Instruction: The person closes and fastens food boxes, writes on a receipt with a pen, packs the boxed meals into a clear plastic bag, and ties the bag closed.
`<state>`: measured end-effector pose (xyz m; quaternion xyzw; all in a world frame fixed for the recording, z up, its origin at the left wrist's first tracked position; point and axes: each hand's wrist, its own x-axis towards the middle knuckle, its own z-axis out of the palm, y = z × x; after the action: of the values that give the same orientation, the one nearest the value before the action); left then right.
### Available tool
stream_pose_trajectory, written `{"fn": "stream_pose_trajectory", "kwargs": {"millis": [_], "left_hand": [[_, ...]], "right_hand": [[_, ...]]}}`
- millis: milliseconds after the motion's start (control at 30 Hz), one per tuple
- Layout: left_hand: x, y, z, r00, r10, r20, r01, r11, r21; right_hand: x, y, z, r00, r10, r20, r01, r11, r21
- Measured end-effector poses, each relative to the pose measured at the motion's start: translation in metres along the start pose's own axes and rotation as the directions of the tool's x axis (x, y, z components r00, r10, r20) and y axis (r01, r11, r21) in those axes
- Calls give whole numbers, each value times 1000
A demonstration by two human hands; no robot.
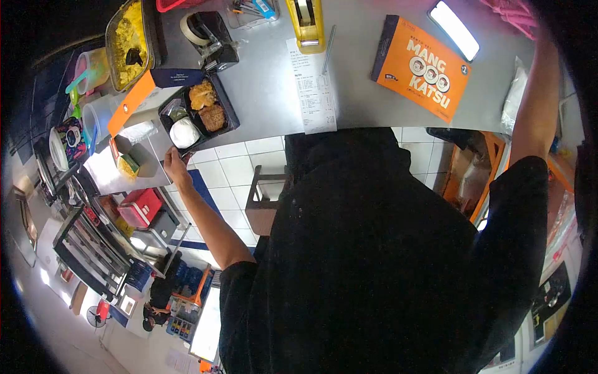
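At the counter's left front edge, my left hand has its fingers closed at the near corner of a black food tray. White rice, fried pieces and something greenish lie in the tray's compartments. An orange and dark blue sleeve is just left of the tray. My right arm reaches up along the right side, beside a pink plastic bag, and its hand is out of the frame. An orange printed box lies on the counter's right part.
The metal counter holds a printed receipt, a yellow tape dispenser, a black tape dispenser, a lit phone and a container of yellow food. A stool stands below. Another person is farther off at lower left.
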<state>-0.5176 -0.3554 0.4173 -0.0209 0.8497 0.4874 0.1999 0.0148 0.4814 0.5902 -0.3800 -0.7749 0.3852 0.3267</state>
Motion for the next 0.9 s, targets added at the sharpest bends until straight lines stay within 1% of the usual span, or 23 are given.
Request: {"fn": "stream_pose_trajectory", "kwargs": {"millis": [100,167,233,267,300,333,367,400,467,500,533,567,600,667,700,767,800,833,867,900], "left_hand": [[2,-5,-2,999,27,24,-26,998,-55],[1,-4,-8,999,39,23,-39,999,-13],[7,-9,-6,999,47,18,-47,999,-7],[9,-14,-5,999,43,5,-43,999,-8],[4,-8,-2,999,51,-2,-51,998,28],[0,-3,0,998,61,-12,-60,996,66],[10,-16,-6,989,146,-33,-136,969,208],[22,-29,-13,972,232,-46,-202,914,352],[6,-10,2,938,333,-101,-260,863,434],[1,-4,6,922,366,-125,-238,791,564],[26,-31,-8,889,452,-81,-335,760,557],[13,-17,3,860,496,-119,-335,725,602],[-8,8,19,827,540,-158,-329,691,644],[-23,32,33,758,622,-196,-337,632,698],[-30,45,41,719,661,-214,-335,600,726],[-49,75,60,648,731,-214,-378,553,743],[-59,89,69,611,763,-212,-395,525,754],[-66,101,79,565,799,-203,-455,508,731],[-72,113,90,528,829,-184,-532,492,690],[-79,125,101,490,856,-163,-601,468,648]], "right_hand": [[-1,0,0,1000,5,4,-5,1000,28],[3,5,-8,1000,-12,19,11,998,63],[11,18,-24,995,-63,82,48,985,167],[16,35,-34,987,-85,135,47,963,265],[30,68,-48,994,-73,83,63,991,118],[32,76,-45,999,-50,22,45,979,197],[34,73,-31,999,-23,-34,32,959,283],[25,48,-15,978,98,-182,-70,985,156],[13,21,2,956,197,-217,-145,962,232],[19,57,-13,976,138,-171,-97,969,229],[32,86,-35,990,72,-125,-43,974,221],[14,34,-4,956,122,-266,-99,990,96],[22,45,-9,954,154,-258,-133,986,96],[17,38,-12,964,229,-136,-171,924,343],[15,32,-11,969,206,-135,-143,917,371],[15,24,-12,978,161,-132,-91,899,428],[14,19,-12,964,106,-242,-20,943,333],[12,12,-9,939,42,-343,40,973,229],[9,5,-7,910,-18,-413,74,990,118],[0,-10,-5,895,-96,-435,116,993,19]]}}
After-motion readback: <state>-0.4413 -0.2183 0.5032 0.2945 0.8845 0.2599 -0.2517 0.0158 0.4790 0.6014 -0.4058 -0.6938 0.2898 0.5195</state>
